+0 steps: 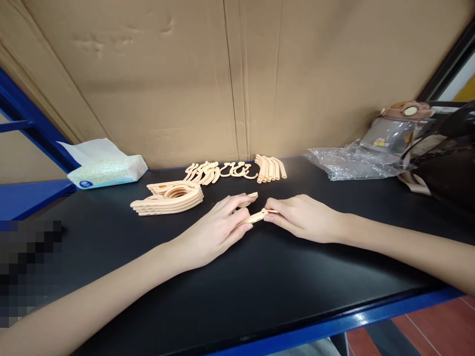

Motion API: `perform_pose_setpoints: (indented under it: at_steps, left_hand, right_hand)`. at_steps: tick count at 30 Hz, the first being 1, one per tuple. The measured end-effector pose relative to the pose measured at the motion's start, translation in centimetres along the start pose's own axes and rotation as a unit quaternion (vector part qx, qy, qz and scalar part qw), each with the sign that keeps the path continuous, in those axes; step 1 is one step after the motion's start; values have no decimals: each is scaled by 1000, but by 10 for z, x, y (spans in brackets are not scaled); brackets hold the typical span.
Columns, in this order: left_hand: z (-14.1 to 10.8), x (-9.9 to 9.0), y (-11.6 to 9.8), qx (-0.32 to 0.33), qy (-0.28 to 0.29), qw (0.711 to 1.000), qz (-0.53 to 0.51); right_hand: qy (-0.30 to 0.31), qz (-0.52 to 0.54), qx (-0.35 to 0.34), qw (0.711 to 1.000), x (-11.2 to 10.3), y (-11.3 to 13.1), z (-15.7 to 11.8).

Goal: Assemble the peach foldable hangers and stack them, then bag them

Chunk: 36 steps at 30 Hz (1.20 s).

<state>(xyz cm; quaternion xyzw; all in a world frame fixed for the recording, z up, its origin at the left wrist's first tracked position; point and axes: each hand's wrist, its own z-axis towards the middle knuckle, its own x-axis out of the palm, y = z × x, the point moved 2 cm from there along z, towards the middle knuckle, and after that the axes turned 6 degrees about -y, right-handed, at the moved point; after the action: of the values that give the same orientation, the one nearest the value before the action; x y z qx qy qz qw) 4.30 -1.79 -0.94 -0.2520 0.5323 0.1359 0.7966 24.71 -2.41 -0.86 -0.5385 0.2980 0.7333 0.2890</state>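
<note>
Near the middle of the black table, my left hand (218, 230) is closed round a cream plastic piece (257, 216), whose right end sticks out past the thumb. Another curved cream end shows by its index finger. My right hand (306, 217) pinches a small thin cream part (272, 211) at the right end of that piece, the two parts meeting there. Behind my left hand lies a stack of cream hanger-shaped pieces (168, 200). Farther back are small curved arms (203, 172), several hooks (237, 169) and a row of short tubes (270, 168).
A tissue pack (107, 172) sits at the back left of the black table (222, 301). Crumpled clear plastic (345, 160), a bottle (389, 131) and a dark bag (441, 163) stand at the right. A cardboard wall (178, 89) rises behind.
</note>
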Motion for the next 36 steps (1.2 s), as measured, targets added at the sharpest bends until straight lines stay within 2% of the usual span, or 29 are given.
perform_pose_setpoints:
  at_steps: [10, 25, 36]
  left_hand:
    - [-1, 1, 1, 8, -23, 1000, -18]
    - [0, 0, 0, 2, -18, 999, -40]
    - [0, -2, -1, 1, 0, 998, -56]
  right_hand:
    - [-47, -119, -45, 991, 3, 2, -1]
    - [-55, -119, -57, 990, 3, 5, -2]
    - [-118, -247, -148, 950, 0, 3, -4]
